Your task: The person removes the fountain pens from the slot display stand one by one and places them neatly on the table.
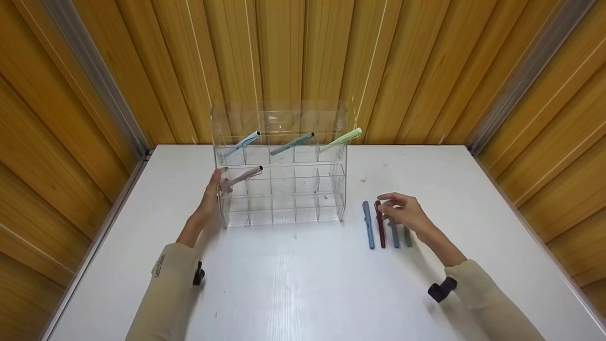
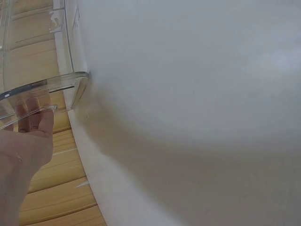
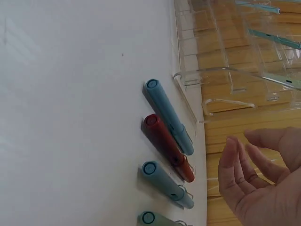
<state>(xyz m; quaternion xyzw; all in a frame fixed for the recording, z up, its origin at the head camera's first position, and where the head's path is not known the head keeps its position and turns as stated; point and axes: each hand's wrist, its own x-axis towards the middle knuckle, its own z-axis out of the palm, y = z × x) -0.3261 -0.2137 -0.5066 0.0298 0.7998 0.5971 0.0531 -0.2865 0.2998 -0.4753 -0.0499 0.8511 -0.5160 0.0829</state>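
Observation:
A clear acrylic pen rack (image 1: 284, 201) with tiered compartments stands on the white table. My left hand (image 1: 207, 201) grips its left side panel, the fingertips seen through the plastic in the left wrist view. In the top tier lean a light blue pen (image 1: 242, 143), a dark green pen (image 1: 292, 143) and a pale green pen (image 1: 342, 139). A pinkish pen (image 1: 246, 175) leans in the tier below, at the left. My right hand (image 1: 405, 210), fingers loosely bent and holding nothing, hovers over a row of pens: blue (image 3: 169, 115), dark red (image 3: 167, 146), grey-blue (image 3: 167, 183) and green (image 3: 160, 219).
Yellow wood-look panels (image 1: 303, 61) enclose the table (image 1: 293, 284) at the back and both sides, with grey metal posts at the corners. The pen row lies right of the rack. A black wrist camera (image 1: 442, 290) sits at the right sleeve.

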